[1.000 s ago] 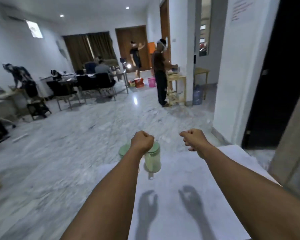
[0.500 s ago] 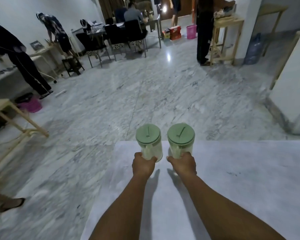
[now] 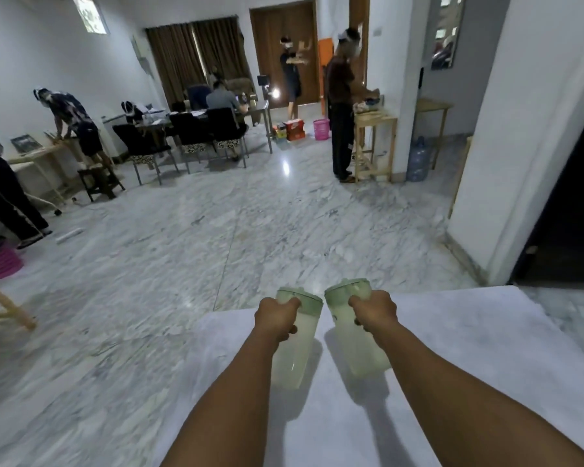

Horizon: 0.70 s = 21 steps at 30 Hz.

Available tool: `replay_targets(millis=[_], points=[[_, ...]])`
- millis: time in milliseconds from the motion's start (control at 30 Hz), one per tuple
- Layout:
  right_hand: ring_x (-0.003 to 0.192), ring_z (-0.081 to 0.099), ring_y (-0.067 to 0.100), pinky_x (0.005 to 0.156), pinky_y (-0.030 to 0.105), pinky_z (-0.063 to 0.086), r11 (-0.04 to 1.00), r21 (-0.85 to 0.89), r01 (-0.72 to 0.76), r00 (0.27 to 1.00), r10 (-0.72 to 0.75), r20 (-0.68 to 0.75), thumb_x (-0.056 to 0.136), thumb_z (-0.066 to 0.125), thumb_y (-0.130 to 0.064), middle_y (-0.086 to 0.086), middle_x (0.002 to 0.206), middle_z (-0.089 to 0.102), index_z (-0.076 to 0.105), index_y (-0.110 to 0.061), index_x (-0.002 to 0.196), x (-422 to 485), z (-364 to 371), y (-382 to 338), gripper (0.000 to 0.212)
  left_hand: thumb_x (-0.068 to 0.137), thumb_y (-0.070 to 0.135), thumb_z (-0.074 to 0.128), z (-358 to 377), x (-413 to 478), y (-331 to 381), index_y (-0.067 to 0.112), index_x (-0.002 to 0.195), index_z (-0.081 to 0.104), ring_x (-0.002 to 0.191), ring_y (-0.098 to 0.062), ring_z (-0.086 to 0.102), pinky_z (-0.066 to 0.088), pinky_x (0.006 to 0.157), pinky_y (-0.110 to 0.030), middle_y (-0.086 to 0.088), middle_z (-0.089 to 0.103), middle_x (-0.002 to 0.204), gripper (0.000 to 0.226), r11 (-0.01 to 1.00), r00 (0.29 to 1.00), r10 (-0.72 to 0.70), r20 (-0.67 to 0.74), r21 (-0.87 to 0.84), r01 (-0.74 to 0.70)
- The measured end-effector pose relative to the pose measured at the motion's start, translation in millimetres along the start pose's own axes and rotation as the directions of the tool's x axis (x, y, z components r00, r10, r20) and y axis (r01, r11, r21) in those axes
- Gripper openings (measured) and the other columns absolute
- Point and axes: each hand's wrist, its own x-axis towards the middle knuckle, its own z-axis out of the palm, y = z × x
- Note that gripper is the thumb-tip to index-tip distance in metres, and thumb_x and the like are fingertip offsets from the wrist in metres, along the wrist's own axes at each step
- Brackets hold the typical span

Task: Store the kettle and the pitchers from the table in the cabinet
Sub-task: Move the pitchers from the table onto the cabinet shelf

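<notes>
Left grip [image 3: 277,318] is curled tight around the left pitcher [image 3: 299,355] just under its green lid, and the right grip [image 3: 373,313] holds the right pitcher [image 3: 351,352] the same way. It's probably by the handles, but the fists hide them. One pitcher per hand makes sense, since both can go in a single trip. They hang side by side over the far part of the white table [image 3: 469,348], and the shadows underneath suggest they're lifted off it. There's no kettle in view and I can't pick out the cabinet.
</notes>
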Motion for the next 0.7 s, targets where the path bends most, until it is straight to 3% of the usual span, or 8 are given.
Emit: replay_targets(millis=[100,167,300,400,500,567,700], points=[[0.074,0.073,0.033,0.07,0.042,0.06,0.998,0.044,0.05,0.993,-0.045,-0.11,0.076,0.063,-0.026,0.013,0.082,0.071,0.066,-0.007,0.092,-55,-56,-9,0.025,0.091,0.035,0.068,9,-55,31,0.008,0.094,0.054,0.056,-0.022,0.057,0.044,0.057,-0.029,-0.011,0.063,0.085,0.031,0.992,0.985,0.122,0.124,0.017,-0.125],[0.067,0.071,0.032,0.06,0.037,0.056,0.994,0.074,0.085,0.978,-0.069,-0.198,0.077,0.063,-0.022,0.013,0.078,0.07,0.067,-0.005,0.091,-100,-101,-6,0.022,0.09,0.035,0.07,22,-101,47,0.008,0.088,0.053,0.055,-0.022,0.055,0.042,0.055,-0.029,-0.011,0.062,0.082,0.032,0.979,0.961,0.196,0.196,0.021,-0.204],[0.056,0.056,0.025,0.047,0.026,0.043,0.988,0.082,0.128,0.927,-0.089,-0.365,0.077,0.061,-0.021,0.012,0.076,0.062,0.065,-0.003,0.091,-203,-208,17,0.023,0.09,0.032,0.07,59,-208,70,0.004,0.093,0.053,0.05,-0.02,0.046,0.035,0.047,-0.025,-0.011,0.056,0.077,0.032,0.945,0.865,0.3,0.401,-0.001,-0.327],[0.055,0.051,0.023,0.046,0.024,0.04,0.994,0.042,0.106,0.869,-0.072,-0.49,0.08,0.059,-0.023,0.011,0.073,0.06,0.061,-0.007,0.083,-290,-302,41,0.016,0.091,0.029,0.066,102,-295,90,0.006,0.099,0.052,0.047,-0.017,0.038,0.029,0.043,-0.02,-0.009,0.05,0.073,0.028,0.914,0.745,0.346,0.57,-0.024,-0.406],[0.042,0.041,0.018,0.044,0.021,0.032,0.995,0.07,0.074,0.823,-0.022,-0.567,0.083,0.059,-0.014,0.009,0.06,0.049,0.055,-0.011,0.081,-385,-397,69,0.006,0.089,0.034,0.067,155,-393,111,0.006,0.099,0.059,0.043,-0.015,0.041,0.033,0.045,-0.019,-0.007,0.052,0.068,0.031,0.877,0.595,0.362,0.718,-0.047,-0.477],[0.04,0.041,0.017,0.045,0.021,0.034,0.997,0.079,-0.009,0.786,0.056,-0.616,0.086,0.06,-0.012,0.007,0.056,0.047,0.053,-0.012,0.079,-460,-455,90,0.009,0.089,0.037,0.067,193,-474,120,0.01,0.095,0.061,0.041,-0.014,0.043,0.035,0.044,-0.017,-0.004,0.052,0.063,0.029,0.852,0.48,0.348,0.805,-0.057,-0.521],[0.043,0.049,0.018,0.048,0.024,0.04,0.985,0.099,-0.14,0.62,0.166,-0.767,0.085,0.059,-0.012,0.005,0.051,0.052,0.055,-0.009,0.076,-597,-550,122,0.009,0.093,0.039,0.064,258,-631,121,0.012,0.092,0.057,0.038,-0.013,0.039,0.032,0.041,-0.016,-0.005,0.05,0.06,0.028,0.799,0.231,0.351,0.907,-0.161,-0.58]])
